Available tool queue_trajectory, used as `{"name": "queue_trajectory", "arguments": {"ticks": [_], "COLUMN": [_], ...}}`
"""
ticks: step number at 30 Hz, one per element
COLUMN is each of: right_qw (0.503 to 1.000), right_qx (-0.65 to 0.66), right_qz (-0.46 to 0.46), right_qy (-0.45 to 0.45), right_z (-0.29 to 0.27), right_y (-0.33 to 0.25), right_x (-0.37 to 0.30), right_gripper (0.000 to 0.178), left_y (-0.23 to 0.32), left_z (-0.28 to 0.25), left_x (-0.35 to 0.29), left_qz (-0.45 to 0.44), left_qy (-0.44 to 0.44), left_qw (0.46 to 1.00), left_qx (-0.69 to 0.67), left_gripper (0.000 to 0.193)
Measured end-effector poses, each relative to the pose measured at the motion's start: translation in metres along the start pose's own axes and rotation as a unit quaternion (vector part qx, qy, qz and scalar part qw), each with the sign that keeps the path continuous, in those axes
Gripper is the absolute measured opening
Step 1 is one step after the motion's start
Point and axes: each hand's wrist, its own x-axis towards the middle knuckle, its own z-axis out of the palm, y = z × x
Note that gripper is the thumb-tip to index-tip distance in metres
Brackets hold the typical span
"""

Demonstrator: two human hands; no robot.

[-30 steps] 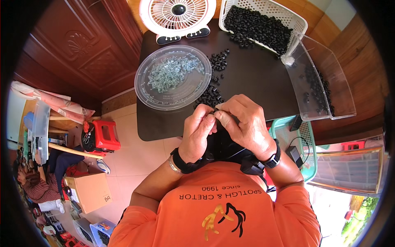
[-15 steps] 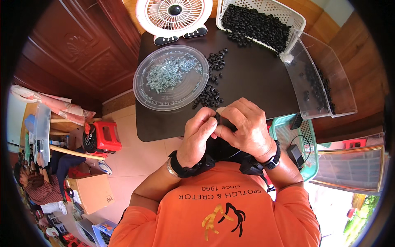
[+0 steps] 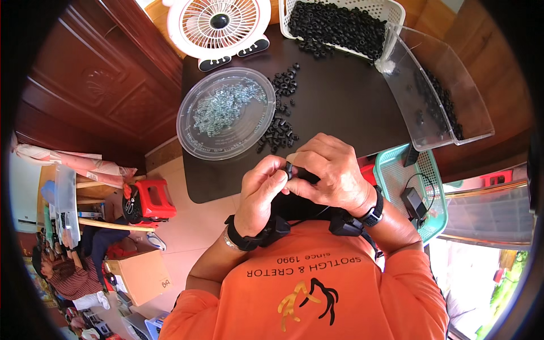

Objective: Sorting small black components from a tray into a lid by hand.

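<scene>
My left hand pinches a small black part between thumb and fingertips, in front of my chest by the table's near edge. Closed beside it, my right hand has thumb and forefinger right up against the same part. Something dark shows under the curled right fingers, but I cannot make it out. Beyond my hands lies a loose pile of small black ring-like parts. To its left, a round clear plastic lid holds many tiny shiny bluish pieces.
On the dark table stand a white fan, a white basket of black parts and a clear bin. A green basket with a black adapter sits right. Red stool and seated person are left.
The view has shifted slightly, so the table things sit further left. The black part shows more clearly between my fingertips, and my hands stay close together.
</scene>
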Motion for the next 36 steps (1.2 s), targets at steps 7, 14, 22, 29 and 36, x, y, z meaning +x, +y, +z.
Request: {"name": "queue_trajectory", "arguments": {"ticks": [7, 14, 22, 29, 36], "right_qw": [0.997, 0.98, 0.961, 0.981, 0.994], "right_qx": [-0.045, 0.171, 0.243, 0.146, 0.067], "right_qz": [-0.016, 0.065, 0.081, 0.038, 0.01], "right_qy": [-0.061, -0.077, -0.104, -0.119, -0.081], "right_z": [-0.006, -0.01, -0.011, -0.014, -0.008], "right_y": [-0.002, 0.008, 0.011, 0.011, 0.003], "right_x": [0.001, 0.004, 0.006, 0.011, 0.005], "right_gripper": [0.028, 0.013, 0.015, 0.01, 0.017], "left_y": [-0.003, -0.002, 0.003, -0.005, -0.004], "left_z": [-0.001, -0.004, -0.003, -0.003, -0.001], "left_x": [0.004, 0.005, 0.007, 0.006, 0.008], "left_qz": [-0.019, -0.029, -0.055, -0.051, -0.039], "left_qy": [0.013, -0.023, -0.045, -0.076, -0.029], "left_qw": [1.0, 0.997, 0.994, 0.993, 0.995], "left_qx": [0.005, -0.074, -0.088, -0.071, -0.085], "left_gripper": [0.026, 0.027, 0.029, 0.031, 0.027]}}
